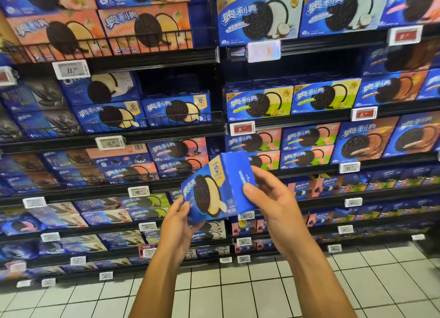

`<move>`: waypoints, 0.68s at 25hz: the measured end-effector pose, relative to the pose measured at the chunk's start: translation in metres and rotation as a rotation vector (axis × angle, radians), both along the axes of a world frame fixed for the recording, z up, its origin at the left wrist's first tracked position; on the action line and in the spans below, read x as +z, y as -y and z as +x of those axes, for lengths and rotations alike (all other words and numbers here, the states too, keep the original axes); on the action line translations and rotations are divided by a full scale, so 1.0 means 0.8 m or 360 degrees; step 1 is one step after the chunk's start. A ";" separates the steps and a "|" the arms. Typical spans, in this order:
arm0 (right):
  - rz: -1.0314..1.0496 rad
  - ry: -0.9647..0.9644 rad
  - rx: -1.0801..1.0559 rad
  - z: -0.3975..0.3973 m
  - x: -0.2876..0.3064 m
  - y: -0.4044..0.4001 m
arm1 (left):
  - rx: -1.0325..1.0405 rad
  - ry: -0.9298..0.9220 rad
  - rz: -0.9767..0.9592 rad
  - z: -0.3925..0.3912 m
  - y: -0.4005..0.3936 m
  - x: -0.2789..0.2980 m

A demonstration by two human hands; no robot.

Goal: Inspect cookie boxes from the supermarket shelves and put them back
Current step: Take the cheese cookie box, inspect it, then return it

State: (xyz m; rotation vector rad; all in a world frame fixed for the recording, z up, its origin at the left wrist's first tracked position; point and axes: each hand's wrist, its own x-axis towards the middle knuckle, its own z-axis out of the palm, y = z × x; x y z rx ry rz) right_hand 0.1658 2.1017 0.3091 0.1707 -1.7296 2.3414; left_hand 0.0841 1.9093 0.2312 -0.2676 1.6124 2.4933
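Now, blue cookie box (217,189) tilted, left hand (177,219) and right hand (273,198) both gripping it, stocked shelves (152,136) behind

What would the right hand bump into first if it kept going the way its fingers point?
Probably the blue cookie box itself: the right hand already grips its end, fingers pointing up-left into it.

The blue cookie box (217,189) held up in front of the shelves says 奥利奥 beside a yellow badge with "12". Boxes on the shelves (152,133) say 奥利奥 too. A red price tag (242,128) reads "9." and a white price tag (71,69) reads "11."
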 end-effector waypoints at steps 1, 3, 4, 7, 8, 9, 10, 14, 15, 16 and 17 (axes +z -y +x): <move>0.0022 -0.0005 0.0022 0.001 0.002 0.004 | -0.0023 0.0042 0.0036 -0.002 -0.002 -0.001; 0.0046 -0.0030 0.0091 0.004 0.004 0.008 | -0.0048 0.0091 0.0088 -0.004 -0.006 -0.002; 0.0081 -0.0056 0.0120 0.007 0.006 0.009 | -0.0056 0.0099 0.0088 -0.003 -0.006 -0.002; 0.0171 -0.0120 0.0171 0.012 0.008 0.011 | -0.0100 0.0104 0.0030 0.002 -0.010 -0.005; 0.0179 -0.0133 0.0185 0.013 0.008 0.011 | -0.0117 0.0106 0.0014 0.003 -0.012 -0.005; 0.0187 -0.0146 0.0194 0.013 0.008 0.011 | -0.0131 0.0108 -0.0002 0.004 -0.014 -0.006; 0.0196 -0.0158 0.0191 0.013 0.008 0.011 | -0.0137 0.0111 -0.0016 0.005 -0.015 -0.006; 0.0153 -0.0171 0.0093 0.009 0.003 0.007 | -0.0138 0.0138 -0.0074 0.005 -0.013 -0.006; 0.0134 -0.0162 0.0043 0.006 0.001 0.005 | -0.0151 0.0141 -0.0115 0.006 -0.012 -0.004; 0.0099 -0.0144 -0.0016 0.003 -0.001 0.001 | -0.0169 0.0135 -0.0173 0.006 -0.010 -0.002; 0.0044 -0.0126 -0.0066 -0.001 -0.003 -0.004 | -0.0182 0.0127 -0.0229 0.007 -0.008 0.002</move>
